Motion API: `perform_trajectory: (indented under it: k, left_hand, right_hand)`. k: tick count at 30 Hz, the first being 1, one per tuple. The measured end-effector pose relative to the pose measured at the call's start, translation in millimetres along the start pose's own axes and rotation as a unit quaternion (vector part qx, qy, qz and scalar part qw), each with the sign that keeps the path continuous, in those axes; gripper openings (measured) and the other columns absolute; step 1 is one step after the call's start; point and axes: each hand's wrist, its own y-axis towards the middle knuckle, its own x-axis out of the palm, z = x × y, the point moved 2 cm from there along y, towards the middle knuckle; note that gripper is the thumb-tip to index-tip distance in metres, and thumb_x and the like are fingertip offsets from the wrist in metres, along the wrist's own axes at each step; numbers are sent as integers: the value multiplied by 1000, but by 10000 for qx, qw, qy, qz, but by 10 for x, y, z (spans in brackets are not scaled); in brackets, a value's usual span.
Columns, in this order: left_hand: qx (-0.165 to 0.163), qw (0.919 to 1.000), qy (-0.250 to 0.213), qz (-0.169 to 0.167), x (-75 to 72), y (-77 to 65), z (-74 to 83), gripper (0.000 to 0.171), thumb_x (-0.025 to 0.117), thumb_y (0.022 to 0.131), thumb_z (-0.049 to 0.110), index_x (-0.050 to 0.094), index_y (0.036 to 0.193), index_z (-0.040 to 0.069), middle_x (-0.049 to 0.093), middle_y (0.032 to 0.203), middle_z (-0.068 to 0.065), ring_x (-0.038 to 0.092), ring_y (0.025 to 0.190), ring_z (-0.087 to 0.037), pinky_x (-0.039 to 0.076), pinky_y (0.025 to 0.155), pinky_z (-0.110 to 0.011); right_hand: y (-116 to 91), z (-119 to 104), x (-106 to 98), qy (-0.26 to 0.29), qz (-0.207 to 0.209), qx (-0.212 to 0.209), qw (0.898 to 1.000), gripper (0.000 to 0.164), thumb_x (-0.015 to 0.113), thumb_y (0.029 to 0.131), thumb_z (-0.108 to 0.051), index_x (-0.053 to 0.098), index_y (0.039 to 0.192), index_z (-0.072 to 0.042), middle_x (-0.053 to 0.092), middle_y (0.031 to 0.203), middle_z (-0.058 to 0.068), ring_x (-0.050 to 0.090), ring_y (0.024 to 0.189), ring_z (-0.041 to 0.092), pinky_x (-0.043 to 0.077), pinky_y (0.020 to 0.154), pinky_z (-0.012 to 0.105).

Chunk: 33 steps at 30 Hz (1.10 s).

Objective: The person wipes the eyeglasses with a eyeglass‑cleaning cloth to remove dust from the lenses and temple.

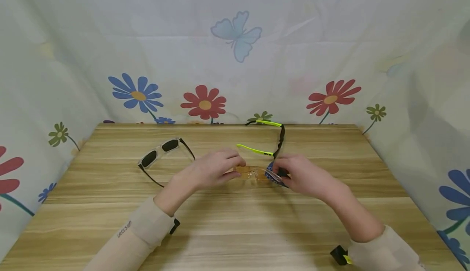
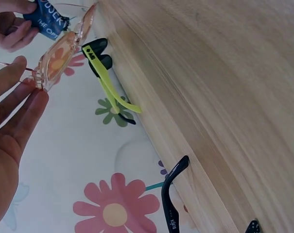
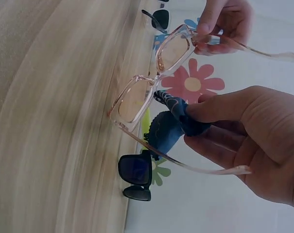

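Note:
Clear eyeglasses with pinkish-orange tinted lenses [image 1: 243, 169] are held up over the middle of the table. My left hand [image 1: 216, 168] pinches them at one end, where the temple meets the frame. A dark blue lens cloth [image 3: 165, 132] with pale lettering is gripped between thumb and fingers of my right hand [image 1: 308, 178]. In the right wrist view the cloth lies close by the lens nearer that hand; whether it touches the lens I cannot tell. Both temples of the glasses [image 3: 156, 90] are unfolded.
Sunglasses with a clear front and black temples [image 1: 149, 158] lie unfolded at left. Behind the hands lie black sunglasses with neon yellow temples [image 1: 281, 136]. The wooden table [image 1: 235, 230] ends at a flowered curtain [image 1: 165, 50] at the back and sides.

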Motion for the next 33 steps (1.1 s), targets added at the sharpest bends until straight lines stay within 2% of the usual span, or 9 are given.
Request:
perform_trajectory:
  k: [6,9,16,22,25,27,33]
  left_hand:
    - [-132,9999,-12,-46,7,8,7,22,76,96,16,70,114,6,68,105,-3,63,92,-14,54,83,-29]
    - [-186,9998,-16,-58,16,4,3,22,75,96,16,70,115,7,68,105,-2,63,92,-14,54,84,-30]
    - [-201,9998,0,-28,34,-2,1,21,76,96,16,70,114,7,68,104,-1,63,90,-14,54,82,-29]
    - [-153,9999,-75,7,41,3,2,20,76,96,16,70,113,6,68,103,-3,63,88,-14,54,79,-28]
    - [-153,9998,-135,-12,49,1,-4,20,75,96,15,70,112,5,68,103,-5,64,88,-15,54,78,-29]
    - [-183,9997,-176,-25,53,-4,-6,19,74,97,15,69,112,5,68,104,-6,65,88,-17,54,78,-29]
    - [-287,9990,-333,40,65,-11,-9,19,74,97,14,69,112,4,68,104,-4,67,88,-16,55,78,-26]
  right_hand:
    - [17,-52,40,-214,11,321,9993,22,80,84,6,73,102,-4,67,100,6,65,87,20,58,73,35]
    - [36,-81,76,-337,95,342,9988,20,79,86,5,73,103,-2,66,100,8,66,87,21,58,73,34]
    - [103,-141,173,-116,685,-218,9973,19,81,84,5,73,100,-1,68,98,9,66,87,20,58,73,32]
    - [176,-180,289,-124,1371,-849,9868,21,84,80,6,74,97,-2,71,98,9,69,90,22,58,74,34]
    - [215,-184,358,-14,1575,-1013,9823,21,83,80,7,73,96,-2,70,99,9,69,90,22,58,74,35]
    - [238,-190,395,160,1628,-1038,9811,20,82,81,8,72,96,-1,70,100,10,69,90,23,58,75,36]
    - [282,-208,466,760,1653,-719,9807,22,81,83,7,75,102,-2,71,107,9,69,99,24,57,83,38]
